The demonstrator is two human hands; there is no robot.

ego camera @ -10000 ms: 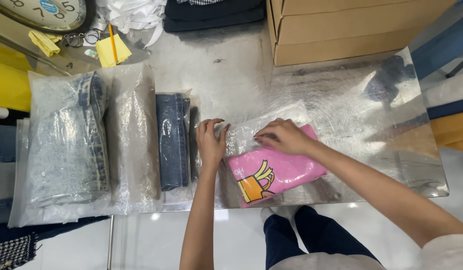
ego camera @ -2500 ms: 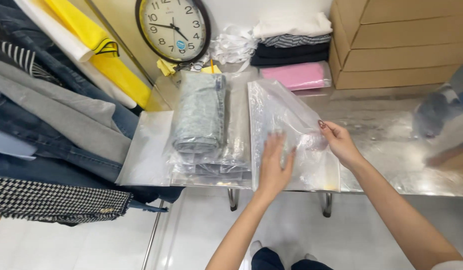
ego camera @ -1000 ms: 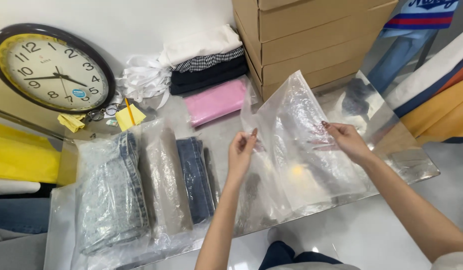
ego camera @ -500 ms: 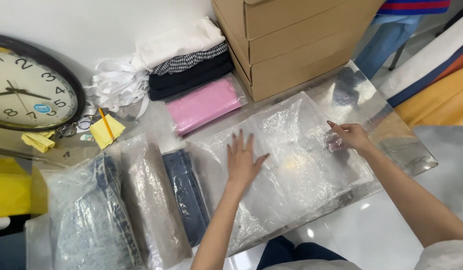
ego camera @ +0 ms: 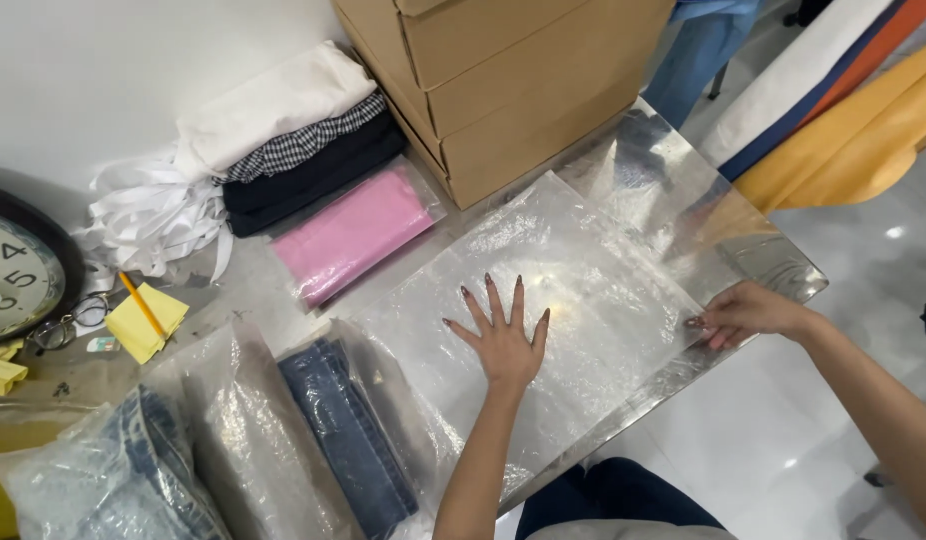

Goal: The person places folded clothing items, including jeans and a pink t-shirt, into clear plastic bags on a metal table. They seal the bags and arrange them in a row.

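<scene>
One clear plastic bag, empty, flat and crinkled, lies across the shiny metal table, glare showing on its film. Going from the left: a wall clock with a dark rim at the picture's edge; spectacles beside it; a yellow pad of notes with a pencil laid on it; bagged denim in clear wrap at the lower left; a second clear pack of pale contents; a bagged dark-blue folded garment; behind these, a heap of white strips and a stack of folded clothes, white over check over black; a pink garment in a clear bag just beside the stack. Left hand, fingers spread, palm pressed flat on the empty bag's middle. Brown cardboard boxes, stacked, stand behind the bag. Right hand pinches the bag's right edge at the table rim
</scene>
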